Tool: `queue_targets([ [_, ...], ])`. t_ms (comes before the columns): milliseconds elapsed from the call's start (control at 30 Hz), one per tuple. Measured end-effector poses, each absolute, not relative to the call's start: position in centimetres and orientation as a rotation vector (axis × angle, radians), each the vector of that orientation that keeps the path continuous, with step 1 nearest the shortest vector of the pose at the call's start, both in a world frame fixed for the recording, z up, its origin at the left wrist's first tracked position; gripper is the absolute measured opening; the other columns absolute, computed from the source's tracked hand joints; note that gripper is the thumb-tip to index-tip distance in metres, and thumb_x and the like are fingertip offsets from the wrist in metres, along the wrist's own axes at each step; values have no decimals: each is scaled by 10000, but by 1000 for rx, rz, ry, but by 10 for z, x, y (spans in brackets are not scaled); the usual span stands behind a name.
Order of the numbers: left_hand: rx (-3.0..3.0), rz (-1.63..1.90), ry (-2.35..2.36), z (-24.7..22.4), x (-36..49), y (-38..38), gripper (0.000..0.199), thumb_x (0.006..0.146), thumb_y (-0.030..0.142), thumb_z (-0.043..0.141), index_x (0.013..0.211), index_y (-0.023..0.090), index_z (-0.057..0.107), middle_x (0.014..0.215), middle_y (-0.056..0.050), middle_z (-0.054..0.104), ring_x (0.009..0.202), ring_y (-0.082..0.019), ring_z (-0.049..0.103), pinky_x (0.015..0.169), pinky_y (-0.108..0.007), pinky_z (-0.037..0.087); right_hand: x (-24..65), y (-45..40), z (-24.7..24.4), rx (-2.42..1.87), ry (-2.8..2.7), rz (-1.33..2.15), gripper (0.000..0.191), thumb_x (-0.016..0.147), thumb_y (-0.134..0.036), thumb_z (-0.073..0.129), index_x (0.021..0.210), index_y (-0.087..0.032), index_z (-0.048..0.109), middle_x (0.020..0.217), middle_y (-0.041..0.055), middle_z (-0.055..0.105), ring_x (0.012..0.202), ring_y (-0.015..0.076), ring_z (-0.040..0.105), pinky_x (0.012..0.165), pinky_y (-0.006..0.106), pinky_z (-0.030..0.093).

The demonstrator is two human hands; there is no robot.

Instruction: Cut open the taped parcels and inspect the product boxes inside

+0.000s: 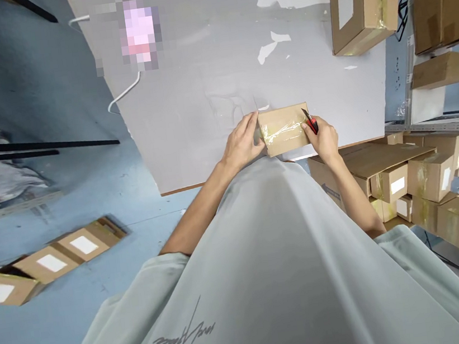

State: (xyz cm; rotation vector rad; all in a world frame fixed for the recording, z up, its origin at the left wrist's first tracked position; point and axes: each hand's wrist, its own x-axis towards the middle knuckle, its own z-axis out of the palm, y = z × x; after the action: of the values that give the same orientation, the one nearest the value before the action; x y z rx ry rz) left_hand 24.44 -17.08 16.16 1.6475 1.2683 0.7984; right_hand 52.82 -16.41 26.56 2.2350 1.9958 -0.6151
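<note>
A: Where's the piece, and what are the hands doing?

B: Small carton [284, 129] at the near edge of the grey table [188, 115], right in front of the wearer. Left hand [243, 141] grasps its left end, fingers at the far corner, thumb toward the near one. Right hand [325, 138] is closed round a red-and-black knife [312, 122], thumb by the carton's right end.

A: How would it handle?

B: Light, I'd judge, if not densely packed. Stiff cardboard walls, likely to dent under a hard squeeze. Clear tape [277, 133] along the top looks slick; better to hold the bare ends, clear of the blade.

A: What can't you make out?

B: Contents and underside. Left palm is out of sight, and most of the knife handle sits inside the right hand. Can't tell whether the blade tip touches cardboard. A pixelated patch [140, 31] masks something at the far left; the larger carton [362, 5] is cut off at the top.
</note>
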Motion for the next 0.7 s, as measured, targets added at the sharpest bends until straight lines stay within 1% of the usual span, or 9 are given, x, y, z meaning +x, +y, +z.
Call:
queue_targets([
  [100,1629,811,1268,165,244,-175,883,918,346,820,1743,254,519,1742,-126,581,1620,-414,552,1388,-540,485,525,-167,268,2254,2003,-621,589,1193,-586,408,1533,-187,677,1354,227,809,1211,401,753,1004,469,584],
  [167,1622,802,1252,169,240,-176,890,908,312,812,1746,256,518,1742,-122,581,1616,-407,558,1377,-532,497,521,-168,274,2251,1990,-598,566,1183,-554,422,1545,-187,656,1436,241,768,1245,414,746,1022,490,586],
  [233,1620,789,1211,173,235,-175,883,898,277,797,1741,246,534,1741,-120,584,1607,-400,569,1368,-526,505,514,-171,283,2258,1951,-553,560,1188,-491,388,1605,-173,585,1541,266,700,1289,421,736,1045,504,580],
  [300,1604,787,1170,178,229,-169,803,906,268,777,1690,247,605,1699,-111,628,1566,-389,608,1349,-526,522,504,-177,294,2265,1889,-550,568,1201,-418,309,1677,-158,475,1565,278,679,1291,416,742,1044,501,575],
  [367,1551,795,1164,182,226,-160,608,958,299,742,1564,250,722,1580,-103,721,1465,-370,681,1296,-529,564,488,-187,305,2229,1831,-625,564,1210,-386,253,1689,-147,431,1466,270,743,1223,410,769,1006,481,576],
  [433,1469,811,1189,184,226,-150,397,1027,357,709,1392,241,816,1412,-98,802,1330,-338,747,1224,-510,610,470,-199,312,2140,1838,-727,541,1216,-409,274,1642,-160,496,1342,241,810,1150,408,793,960,448,574],
  [500,1398,821,1203,184,229,-141,295,1044,394,735,1252,223,857,1275,-90,840,1213,-306,785,1170,-483,640,452,-210,316,2056,1899,-803,511,1215,-429,330,1591,-194,585,1293,210,845,1131,400,807,936,414,570],
  [600,1341,810,1174,178,230,-131,244,989,355,819,1170,203,879,1197,-85,863,1110,-289,821,1117,-475,675,428,-221,318,2044,1942,-864,487,1206,-411,389,1570,-235,661,1313,167,865,1138,383,823,922,384,570],
  [700,1299,800,1133,170,227,-126,252,962,338,847,1160,190,897,1216,-94,876,1110,-309,842,1089,-489,699,413,-223,316,2105,1905,-908,488,1199,-391,407,1563,-235,692,1295,145,879,1139,380,832,918,380,576],
])
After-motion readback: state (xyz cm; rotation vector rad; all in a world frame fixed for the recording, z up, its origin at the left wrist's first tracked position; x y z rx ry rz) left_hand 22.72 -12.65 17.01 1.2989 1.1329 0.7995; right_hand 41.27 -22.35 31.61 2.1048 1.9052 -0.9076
